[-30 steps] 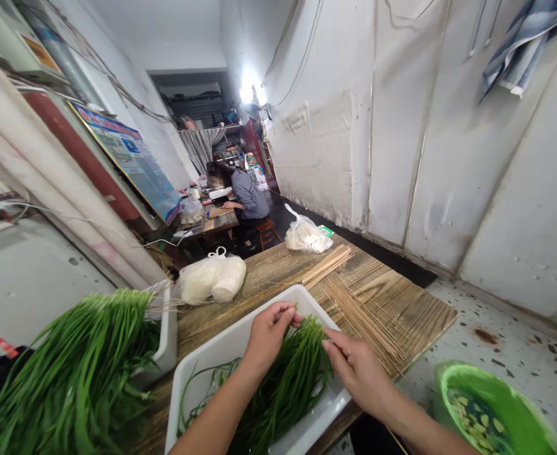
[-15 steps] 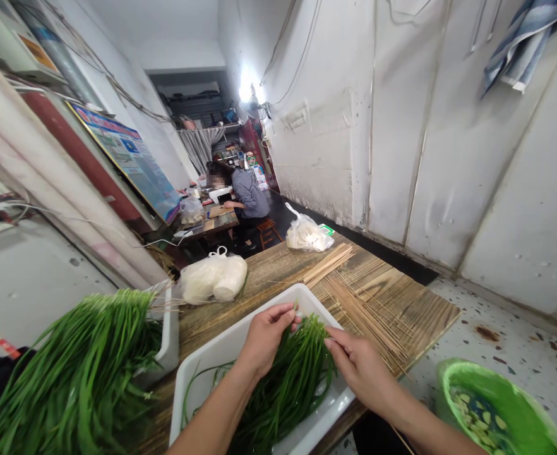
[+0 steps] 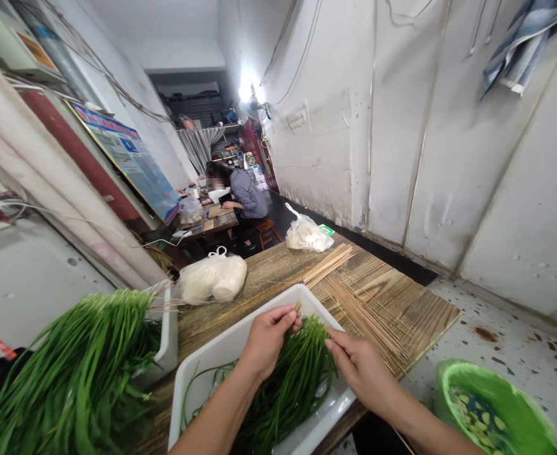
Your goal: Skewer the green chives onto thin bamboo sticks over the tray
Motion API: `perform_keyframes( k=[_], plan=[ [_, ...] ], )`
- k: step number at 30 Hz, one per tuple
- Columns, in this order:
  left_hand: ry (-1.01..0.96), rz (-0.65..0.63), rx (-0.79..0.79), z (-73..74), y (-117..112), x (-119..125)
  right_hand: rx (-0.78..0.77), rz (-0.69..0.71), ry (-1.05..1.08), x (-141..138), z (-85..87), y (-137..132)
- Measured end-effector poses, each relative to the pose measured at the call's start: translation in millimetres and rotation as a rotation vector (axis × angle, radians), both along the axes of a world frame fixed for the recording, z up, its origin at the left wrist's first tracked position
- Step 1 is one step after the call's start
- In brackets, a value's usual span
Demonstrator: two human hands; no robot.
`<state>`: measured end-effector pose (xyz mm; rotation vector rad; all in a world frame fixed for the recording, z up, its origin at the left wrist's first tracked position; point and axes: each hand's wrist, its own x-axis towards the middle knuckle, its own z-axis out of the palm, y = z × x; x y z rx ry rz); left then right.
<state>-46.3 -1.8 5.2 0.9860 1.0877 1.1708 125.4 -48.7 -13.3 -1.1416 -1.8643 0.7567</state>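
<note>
My left hand [image 3: 278,328] is closed in a pinch on a garlic chive stalk [image 3: 298,306], its pale end poking above the fingertips. To its right, my right hand [image 3: 354,357] is closed at the stem ends of a row of green garlic chives [image 3: 302,373]. It grips a thin bamboo skewer [image 3: 404,440], part of which shows below my forearm; most of the skewer is hidden by the hand and the stalks. The chives hang down into a white plastic tray [image 3: 197,360] under both hands.
Loose bamboo skewers [image 3: 361,309] lie on the wooden table [image 3: 415,297]. A second white bin [image 3: 168,335] at left holds a large heap of chives [image 3: 79,360]. Plastic bags [image 3: 212,277] stand behind. A green basin [image 3: 510,404] is at lower right. Another person [image 3: 245,193] sits farther back.
My left hand has shifted very slightly, and the stalk's tip shows more clearly above its fingers. My right hand stays at the same place on the bunch.
</note>
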Motion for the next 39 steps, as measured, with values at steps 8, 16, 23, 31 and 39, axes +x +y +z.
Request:
perform_keyframes(
  k=[8, 16, 23, 31, 39],
  plan=[
    [-0.002, 0.047, -0.046, -1.8, -0.2, 1.0, 0.02, -0.008, 0.035, -0.1, 3.7, -2.7],
    [-0.001, 0.061, -0.042, -3.2, 0.8, 0.8, 0.022, -0.01, 0.014, -0.3, 1.3, -1.9],
    [0.007, 0.072, -0.014, -2.4, 0.5, 1.0, 0.019, -0.007, 0.017, 0.3, 5.8, -2.6],
    [0.025, 0.083, -0.006, -7.9, 2.5, -0.3, 0.019, -0.007, 0.008, 0.6, 3.1, -1.7],
    [0.04, 0.049, 0.039, -9.6, 2.6, 0.0, 0.008, 0.012, -0.011, 0.5, 2.8, -0.9]
  ],
)
